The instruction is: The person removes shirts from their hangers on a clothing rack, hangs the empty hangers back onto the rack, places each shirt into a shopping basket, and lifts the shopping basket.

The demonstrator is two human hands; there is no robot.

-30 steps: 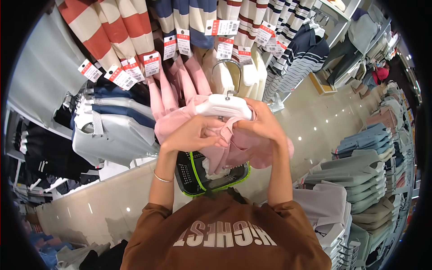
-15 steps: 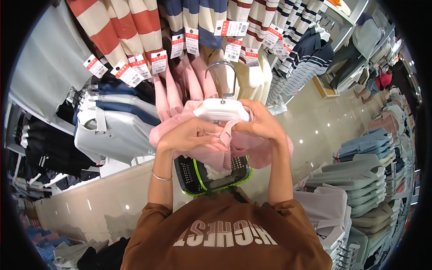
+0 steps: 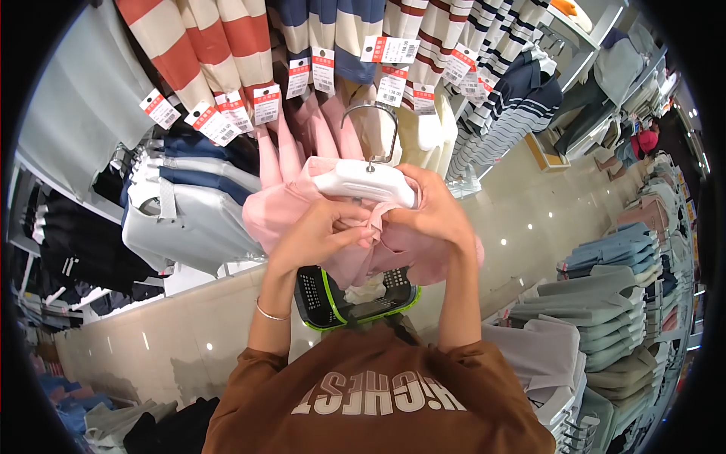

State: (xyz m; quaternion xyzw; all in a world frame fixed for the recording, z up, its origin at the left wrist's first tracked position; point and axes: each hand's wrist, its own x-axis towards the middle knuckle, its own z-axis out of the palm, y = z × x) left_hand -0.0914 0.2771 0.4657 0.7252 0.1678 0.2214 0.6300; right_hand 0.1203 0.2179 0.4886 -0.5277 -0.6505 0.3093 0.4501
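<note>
As this pink collared shirt point(image 3: 276, 216) drapes around the white hanger point(image 3: 363, 180), my left hand point(image 3: 321, 233) and right hand point(image 3: 439, 214) pinch the collar point(image 3: 376, 220) just on my side of that hanger; it looks light, soft, easily creased, so the collar's the place to hold, the rest spreading either side of my grip.

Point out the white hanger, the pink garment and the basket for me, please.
White hanger point(image 3: 363, 180): head view, on the middle of its white body.
Pink garment point(image 3: 389, 261): head view, on the cloth below the hanger.
Basket point(image 3: 311, 293): head view, on its black perforated wall.
</note>
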